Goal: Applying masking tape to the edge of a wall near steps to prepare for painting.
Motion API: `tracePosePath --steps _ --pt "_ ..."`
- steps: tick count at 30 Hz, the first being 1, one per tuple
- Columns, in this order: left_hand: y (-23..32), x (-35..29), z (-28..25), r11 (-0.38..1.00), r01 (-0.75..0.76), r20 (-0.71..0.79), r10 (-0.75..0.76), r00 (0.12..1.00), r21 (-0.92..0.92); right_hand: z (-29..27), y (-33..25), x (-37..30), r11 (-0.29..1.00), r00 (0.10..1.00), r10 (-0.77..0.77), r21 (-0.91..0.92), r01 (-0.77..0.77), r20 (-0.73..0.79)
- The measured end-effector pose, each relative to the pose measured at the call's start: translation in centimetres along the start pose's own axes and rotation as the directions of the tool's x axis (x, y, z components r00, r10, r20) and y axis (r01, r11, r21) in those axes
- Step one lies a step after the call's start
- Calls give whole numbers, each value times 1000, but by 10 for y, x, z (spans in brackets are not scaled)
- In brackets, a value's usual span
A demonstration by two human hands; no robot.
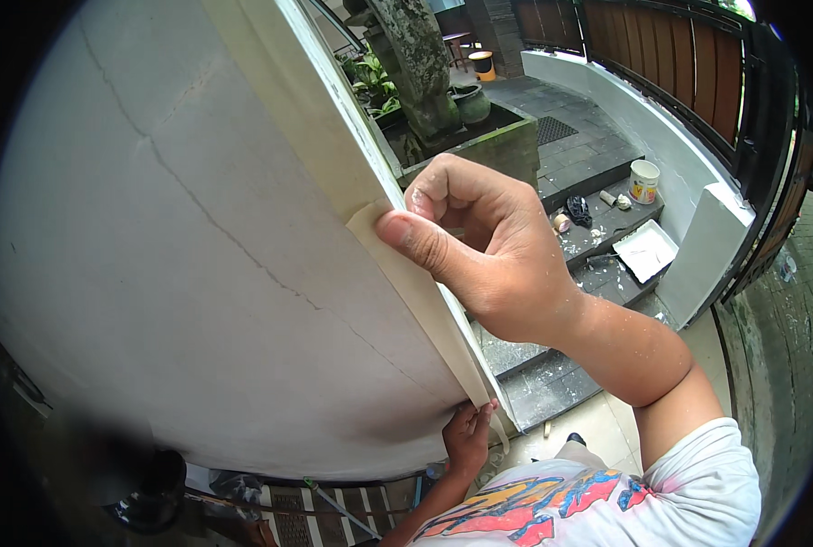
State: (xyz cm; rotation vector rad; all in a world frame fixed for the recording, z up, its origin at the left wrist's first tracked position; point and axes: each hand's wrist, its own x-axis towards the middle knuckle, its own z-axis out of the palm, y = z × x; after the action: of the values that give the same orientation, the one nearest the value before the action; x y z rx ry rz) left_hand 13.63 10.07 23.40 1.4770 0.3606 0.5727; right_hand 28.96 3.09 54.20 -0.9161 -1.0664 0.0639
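A strip of beige masking tape (425, 314) runs down along the edge of a pale cracked wall (179, 301). My right hand (502, 242) is closed at the strip's upper end, its thumb pressing the tape at the wall's edge and its fingers curled on the far side. Lower down, my left hand (467, 442) pinches the same strip near the wall's bottom corner. A short tail of tape hangs beside the left fingers. Above my right thumb, more beige tape (302, 100) covers the wall along its white-painted edge (347, 100).
Dark stone steps (552, 387) lie beyond the edge, spattered white. On them are a white paint tray (645, 251), a white bucket (643, 180) and a black plastic bag (578, 211). A stone planter (498, 155) stands behind; a brown gate (653, 55) borders the right.
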Motion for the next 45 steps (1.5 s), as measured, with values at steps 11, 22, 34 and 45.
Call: tracePosePath --steps 11,22,34,45 --pt "1 0 2 999 17 -2 -17 1000 -36 1 16 -19 996 998 -60 -62 58 -33" --pt "-8 -2 2 998 58 -5 -58 998 -14 -2 29 -32 984 991 -120 -136 111 -63" --pt "-18 -5 -2 993 120 -19 -120 993 -16 1 35 -44 980 992 -69 -192 47 -108" --pt "-36 -9 -4 989 149 -34 -149 988 16 -11 37 -61 928 996 -10 -371 -25 -92"
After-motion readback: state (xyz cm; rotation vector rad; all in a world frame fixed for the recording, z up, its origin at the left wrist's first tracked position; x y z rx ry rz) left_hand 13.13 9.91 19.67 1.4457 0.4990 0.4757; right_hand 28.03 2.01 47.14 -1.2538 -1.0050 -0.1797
